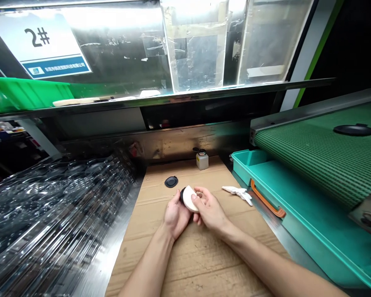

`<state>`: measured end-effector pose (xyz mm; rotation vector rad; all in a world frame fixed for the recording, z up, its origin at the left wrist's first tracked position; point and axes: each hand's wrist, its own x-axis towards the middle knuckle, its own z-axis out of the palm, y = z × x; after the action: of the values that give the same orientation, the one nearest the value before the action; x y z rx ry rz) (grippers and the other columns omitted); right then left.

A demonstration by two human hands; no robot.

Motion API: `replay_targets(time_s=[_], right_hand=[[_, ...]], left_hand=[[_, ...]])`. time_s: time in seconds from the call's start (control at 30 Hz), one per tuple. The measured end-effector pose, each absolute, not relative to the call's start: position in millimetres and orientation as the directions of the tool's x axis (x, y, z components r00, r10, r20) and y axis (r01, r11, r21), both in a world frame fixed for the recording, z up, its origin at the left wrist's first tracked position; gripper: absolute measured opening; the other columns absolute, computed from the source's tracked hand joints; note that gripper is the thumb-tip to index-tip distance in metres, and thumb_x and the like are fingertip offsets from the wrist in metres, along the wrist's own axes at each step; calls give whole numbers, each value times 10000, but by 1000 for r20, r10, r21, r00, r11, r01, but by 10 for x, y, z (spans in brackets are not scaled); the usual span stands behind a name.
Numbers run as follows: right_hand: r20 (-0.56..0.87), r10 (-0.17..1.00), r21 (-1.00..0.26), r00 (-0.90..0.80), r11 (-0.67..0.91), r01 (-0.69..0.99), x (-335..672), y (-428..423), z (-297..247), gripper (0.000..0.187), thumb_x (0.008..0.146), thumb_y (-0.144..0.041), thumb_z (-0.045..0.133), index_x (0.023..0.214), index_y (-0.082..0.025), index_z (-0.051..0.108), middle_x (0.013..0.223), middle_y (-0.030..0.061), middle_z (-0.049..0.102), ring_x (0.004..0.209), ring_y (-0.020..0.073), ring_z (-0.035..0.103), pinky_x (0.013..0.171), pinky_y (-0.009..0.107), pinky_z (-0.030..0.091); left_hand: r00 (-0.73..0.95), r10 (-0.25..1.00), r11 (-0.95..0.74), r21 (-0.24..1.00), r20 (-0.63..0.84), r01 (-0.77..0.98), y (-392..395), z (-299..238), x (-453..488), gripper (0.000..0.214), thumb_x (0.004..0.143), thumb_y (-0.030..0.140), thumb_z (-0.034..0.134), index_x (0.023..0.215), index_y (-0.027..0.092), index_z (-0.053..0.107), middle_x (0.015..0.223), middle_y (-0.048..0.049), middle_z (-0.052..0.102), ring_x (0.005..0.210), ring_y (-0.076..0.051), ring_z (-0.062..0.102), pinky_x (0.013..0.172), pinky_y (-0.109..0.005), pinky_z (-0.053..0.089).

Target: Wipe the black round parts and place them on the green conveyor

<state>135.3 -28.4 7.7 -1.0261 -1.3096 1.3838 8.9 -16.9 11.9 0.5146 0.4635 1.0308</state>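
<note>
My left hand [175, 216] is cupped, its fingers wrapped round a black round part [182, 194] that shows only at its edge. Lying over that part is a white round pad [188, 200], which my right hand [212, 211] pinches between thumb and fingers. Both hands are above a cardboard sheet [160, 251]. Just beyond them, a flat black round lid [171, 181] with a small tab lies on the cardboard. Farther back stands a small square bottle [202, 161] with a dark top and a yellow label. A crumpled white cloth or glove [237, 193] lies to the right.
Stacked clear plastic trays [58, 206] with black parts fill the left. On the right, a teal bin [309, 231] with an orange handle [267, 200] sits beneath a green conveyor belt [312, 144] carrying black lids. A metal shelf with a green bin [27, 95] crosses the back.
</note>
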Motion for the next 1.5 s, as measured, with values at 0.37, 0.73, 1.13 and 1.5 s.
replay_targets(time_s=[0.37,0.73,1.13,1.5], right_hand=[[212,975,-898,70,166,407,1437,-198,35,516,901,-457,432,1369,-243,466,1006,59,687,809,181,660,703,268,515],[237,949,-866,206,111,488,1763,88,-71,474,898,-441,424,1279,-187,547,988,87,693,861,203,658,755,293,498],[272,946,-831,178,138,538,1793,108,-91,468,895,-451,416,1245,-185,579,882,79,706,852,215,661,764,300,493],[270,952,-815,146,145,561,1803,105,-101,465,905,-462,402,1255,-209,573,966,74,701,870,206,657,771,297,486]], left_hand=[[337,935,321,679,-114,-660,-199,106,235,443,917,474,416,1161,153,599,1141,-138,654,989,-251,627,789,-367,514],[169,977,209,773,-133,-599,-203,143,131,378,846,347,616,1144,116,587,1243,-173,595,1034,-223,622,920,-345,479],[-62,946,-318,948,320,31,-325,171,282,843,577,175,834,1318,277,446,1248,-79,564,1198,-235,520,1059,-358,359],[-136,922,-364,931,362,14,-392,238,333,747,575,101,815,1242,272,525,1238,-75,579,1194,-219,520,1049,-308,337]])
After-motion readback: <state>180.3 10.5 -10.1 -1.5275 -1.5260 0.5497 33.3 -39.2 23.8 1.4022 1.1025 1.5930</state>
